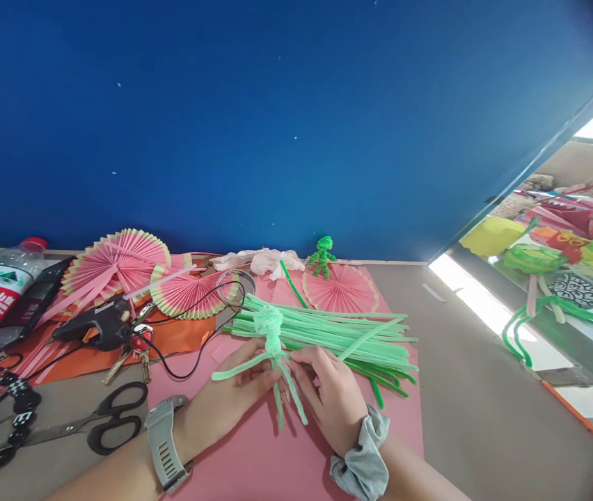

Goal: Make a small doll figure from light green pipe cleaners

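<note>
A light green pipe-cleaner figure [272, 334] with a coiled head and loose limbs is held upright between my hands. My left hand [234, 393], with a grey watch on its wrist, grips it from the left below the coiled part. My right hand [328, 390], with a grey scrunchie at the wrist, pinches it at the right side with thumb and index finger. Two stems hang down and one sticks out to the left. Behind the hands lies a bundle of light green pipe cleaners [338, 335], with darker green ones at its lower edge.
A small green figure [322, 257] stands by the blue wall. Pink paper fans [119, 264], a bottle [1, 289], a black glue gun [101, 323] with a looping cord, keys [145, 358], scissors [113, 417] and black beads [22, 403] lie left. Pink paper [255, 466] is beneath my hands.
</note>
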The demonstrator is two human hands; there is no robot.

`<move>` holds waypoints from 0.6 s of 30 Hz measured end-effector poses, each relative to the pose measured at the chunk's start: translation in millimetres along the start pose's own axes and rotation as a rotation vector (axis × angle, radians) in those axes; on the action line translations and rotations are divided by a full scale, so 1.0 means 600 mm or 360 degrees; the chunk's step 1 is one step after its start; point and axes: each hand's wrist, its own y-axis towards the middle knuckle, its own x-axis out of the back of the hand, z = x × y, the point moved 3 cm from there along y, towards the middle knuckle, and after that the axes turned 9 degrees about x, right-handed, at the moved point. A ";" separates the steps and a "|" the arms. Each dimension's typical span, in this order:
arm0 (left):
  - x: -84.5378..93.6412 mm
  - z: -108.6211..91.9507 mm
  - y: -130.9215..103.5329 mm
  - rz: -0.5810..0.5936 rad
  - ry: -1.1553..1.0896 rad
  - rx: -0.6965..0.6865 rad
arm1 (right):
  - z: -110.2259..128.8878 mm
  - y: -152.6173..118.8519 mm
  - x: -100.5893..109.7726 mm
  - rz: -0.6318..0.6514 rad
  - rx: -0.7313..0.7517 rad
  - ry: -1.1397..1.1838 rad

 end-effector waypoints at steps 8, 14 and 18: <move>0.005 -0.002 -0.004 -0.0086 0.0025 0.0078 | 0.002 0.001 -0.005 0.0124 0.0015 -0.0069; 0.005 -0.006 0.001 -0.0117 0.0085 -0.0047 | 0.006 0.003 -0.006 0.0138 0.0054 -0.0029; 0.006 -0.007 0.001 -0.0112 0.0040 -0.0004 | 0.011 0.003 -0.001 0.0052 0.0109 0.0023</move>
